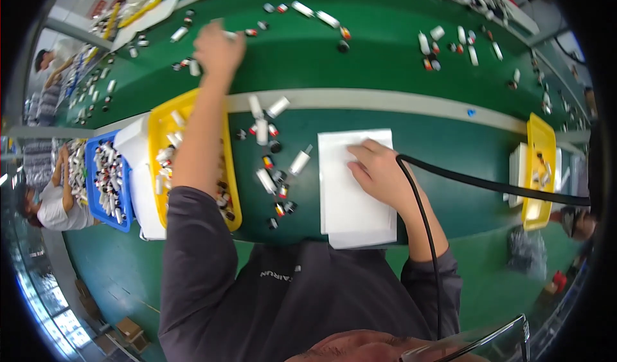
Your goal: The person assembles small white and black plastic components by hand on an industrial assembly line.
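Note:
My left hand (pixel 220 47) reaches far over the green conveyor belt (pixel 385 60), its fingers curled about a small white cylindrical piece (pixel 229 35). Part of that grip is blurred. A small red-and-black piece (pixel 251 33) lies just right of it. On the near worktop, my right hand (pixel 380 174) rests on a stack of white paper sheets (pixel 347 201), thumb and fingers apart, gripping nothing. Between my arms lie several loose white cylinders (pixel 262 132) and small black, red and orange pieces (pixel 268 162). One white piece (pixel 299 162) has a thin tip.
A yellow tray (pixel 235 214) of mixed pieces sits under my left forearm; a blue tray (pixel 130 214) stands farther left. Another yellow tray (pixel 532 214) is at the right edge. A black cable (pixel 495 185) crosses above my right wrist. Co-workers (pixel 61 208) sit at left.

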A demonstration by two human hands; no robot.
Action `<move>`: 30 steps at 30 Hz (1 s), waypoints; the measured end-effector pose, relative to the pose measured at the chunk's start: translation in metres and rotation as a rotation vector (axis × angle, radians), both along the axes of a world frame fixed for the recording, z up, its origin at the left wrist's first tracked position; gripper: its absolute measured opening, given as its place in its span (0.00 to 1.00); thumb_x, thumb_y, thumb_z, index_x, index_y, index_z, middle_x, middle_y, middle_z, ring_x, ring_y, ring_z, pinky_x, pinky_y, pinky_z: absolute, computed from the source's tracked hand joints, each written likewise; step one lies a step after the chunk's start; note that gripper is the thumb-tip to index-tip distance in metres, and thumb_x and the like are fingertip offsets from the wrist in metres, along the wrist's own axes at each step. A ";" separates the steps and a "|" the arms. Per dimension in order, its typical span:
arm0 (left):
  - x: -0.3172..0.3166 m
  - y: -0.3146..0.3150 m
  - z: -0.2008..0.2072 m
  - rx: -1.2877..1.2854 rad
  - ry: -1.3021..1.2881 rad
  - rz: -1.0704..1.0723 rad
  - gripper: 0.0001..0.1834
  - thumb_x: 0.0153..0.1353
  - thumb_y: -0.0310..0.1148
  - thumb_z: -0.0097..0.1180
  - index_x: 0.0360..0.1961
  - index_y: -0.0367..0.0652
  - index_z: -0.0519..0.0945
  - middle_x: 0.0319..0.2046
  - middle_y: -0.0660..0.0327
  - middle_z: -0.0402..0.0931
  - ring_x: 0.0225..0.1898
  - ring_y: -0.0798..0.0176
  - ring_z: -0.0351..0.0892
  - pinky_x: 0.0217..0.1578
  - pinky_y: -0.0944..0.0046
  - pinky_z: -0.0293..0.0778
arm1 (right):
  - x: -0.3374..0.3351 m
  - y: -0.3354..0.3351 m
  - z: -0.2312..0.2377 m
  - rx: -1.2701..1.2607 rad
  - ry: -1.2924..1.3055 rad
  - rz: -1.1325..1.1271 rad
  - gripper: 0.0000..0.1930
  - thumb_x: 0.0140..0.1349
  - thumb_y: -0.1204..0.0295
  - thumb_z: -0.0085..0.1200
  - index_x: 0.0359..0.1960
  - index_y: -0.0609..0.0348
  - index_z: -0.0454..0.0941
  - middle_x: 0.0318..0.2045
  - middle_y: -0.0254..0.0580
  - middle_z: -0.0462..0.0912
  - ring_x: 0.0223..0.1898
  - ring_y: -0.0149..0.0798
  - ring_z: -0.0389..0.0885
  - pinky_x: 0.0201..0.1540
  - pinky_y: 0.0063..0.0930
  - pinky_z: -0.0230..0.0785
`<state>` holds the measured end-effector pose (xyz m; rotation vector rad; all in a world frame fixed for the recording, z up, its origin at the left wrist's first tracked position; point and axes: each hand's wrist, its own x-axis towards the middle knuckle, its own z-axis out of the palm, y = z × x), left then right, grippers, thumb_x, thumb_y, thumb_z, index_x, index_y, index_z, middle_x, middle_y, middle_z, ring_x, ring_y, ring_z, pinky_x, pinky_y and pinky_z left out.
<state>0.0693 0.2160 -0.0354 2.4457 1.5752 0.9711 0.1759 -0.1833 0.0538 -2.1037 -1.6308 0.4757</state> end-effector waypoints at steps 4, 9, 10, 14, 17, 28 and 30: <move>-0.040 0.072 -0.041 -0.310 0.032 -0.100 0.36 0.57 0.64 0.60 0.54 0.44 0.80 0.53 0.54 0.81 0.55 0.43 0.79 0.55 0.36 0.68 | 0.002 0.002 0.003 -0.075 -0.003 0.069 0.16 0.60 0.73 0.58 0.50 0.65 0.80 0.41 0.53 0.80 0.41 0.57 0.83 0.46 0.43 0.78; -0.018 0.052 -0.012 -0.483 -0.487 -0.299 0.27 0.66 0.58 0.54 0.48 0.43 0.82 0.40 0.59 0.85 0.41 0.61 0.79 0.44 0.56 0.71 | 0.009 0.004 -0.013 0.034 -0.013 -0.007 0.14 0.60 0.75 0.60 0.48 0.62 0.83 0.36 0.48 0.81 0.33 0.50 0.83 0.37 0.38 0.76; -0.015 0.042 -0.005 -0.491 -0.641 -0.342 0.28 0.71 0.54 0.45 0.45 0.37 0.81 0.39 0.59 0.84 0.37 0.65 0.74 0.40 0.61 0.69 | 0.011 0.005 -0.013 0.033 -0.007 -0.008 0.13 0.60 0.76 0.61 0.47 0.62 0.84 0.36 0.48 0.81 0.33 0.50 0.83 0.37 0.37 0.76; 0.005 -0.074 0.058 -0.803 -1.057 -0.671 0.27 0.77 0.48 0.31 0.40 0.34 0.76 0.27 0.60 0.77 0.38 0.63 0.75 0.53 0.58 0.69 | 0.016 0.001 -0.014 -0.006 0.033 -0.041 0.11 0.60 0.77 0.61 0.44 0.63 0.85 0.34 0.47 0.81 0.32 0.48 0.82 0.36 0.35 0.75; 0.001 -0.160 0.084 -1.347 -0.927 -0.823 0.27 0.77 0.54 0.31 0.46 0.38 0.68 0.21 0.60 0.70 0.28 0.61 0.77 0.57 0.51 0.72 | 0.020 0.006 -0.008 -0.079 0.106 -0.057 0.10 0.60 0.77 0.61 0.44 0.63 0.85 0.33 0.47 0.81 0.32 0.47 0.82 0.36 0.35 0.75; 0.011 -0.226 0.030 -1.957 -0.881 -0.561 0.27 0.76 0.57 0.38 0.48 0.40 0.66 0.23 0.62 0.66 0.19 0.67 0.62 0.60 0.41 0.74 | 0.009 0.005 -0.020 0.008 -0.054 -0.063 0.07 0.62 0.79 0.58 0.41 0.63 0.84 0.33 0.48 0.80 0.32 0.52 0.82 0.35 0.40 0.76; 0.010 -0.226 0.028 -1.948 -0.871 -0.547 0.27 0.76 0.57 0.38 0.46 0.39 0.67 0.24 0.62 0.66 0.19 0.67 0.62 0.59 0.41 0.75 | 0.006 0.006 -0.018 -0.013 -0.044 -0.063 0.06 0.62 0.79 0.57 0.39 0.63 0.83 0.34 0.48 0.80 0.32 0.52 0.83 0.35 0.39 0.76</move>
